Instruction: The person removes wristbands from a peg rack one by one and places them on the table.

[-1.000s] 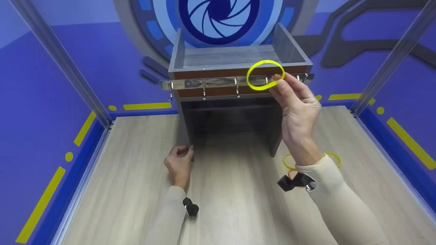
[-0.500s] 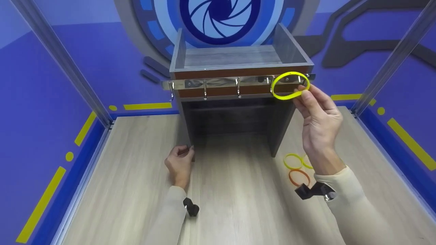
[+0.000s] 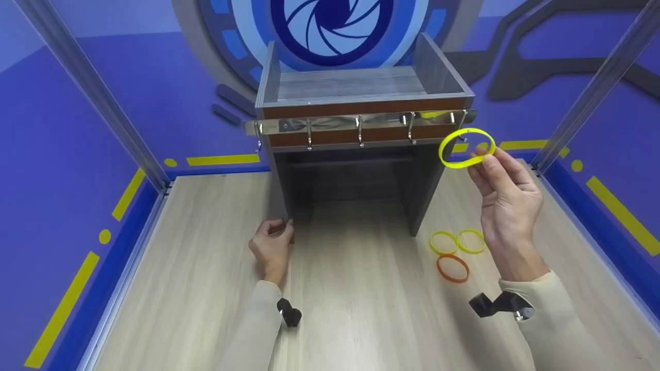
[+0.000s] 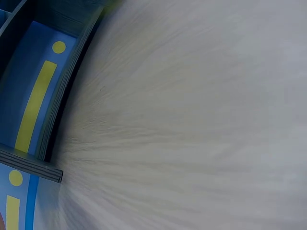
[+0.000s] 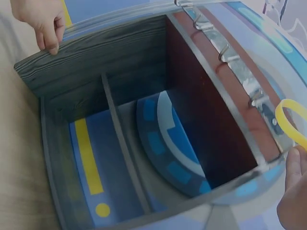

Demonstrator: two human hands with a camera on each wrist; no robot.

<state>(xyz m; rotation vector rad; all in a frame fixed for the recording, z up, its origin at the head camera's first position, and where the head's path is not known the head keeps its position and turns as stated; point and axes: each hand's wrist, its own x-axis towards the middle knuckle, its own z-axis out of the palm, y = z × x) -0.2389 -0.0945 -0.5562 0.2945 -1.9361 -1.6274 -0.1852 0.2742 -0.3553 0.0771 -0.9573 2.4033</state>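
My right hand (image 3: 513, 211) pinches a yellow silicone wristband (image 3: 454, 164) between thumb and fingers. The band hangs in the air in front of the right end of a metal hook rail (image 3: 335, 124), apart from the hooks. In the right wrist view, the same wristband (image 5: 283, 125) shows at the right edge, near the rail's end. My left hand (image 3: 270, 246) grips the lower front edge of the left side panel of a grey wooden stand (image 3: 429, 193). From the right wrist, the left hand (image 5: 43, 21) is seen with its fingertips at the panel edge. The left wrist view leaves that hand almost wholly hidden.
On the table, right of the stand, lie two more yellow wristbands (image 3: 432, 242) side by side and an orange wristband (image 3: 452, 280). The rail runs across the stand's front with several hooks. Metal posts (image 3: 98, 93) and printed blue walls enclose the table (image 3: 350, 309).
The right hand has moved right and downward with the yellow wristband, away from the rail's middle. The bands on the table have come into full view. The left hand stays put.
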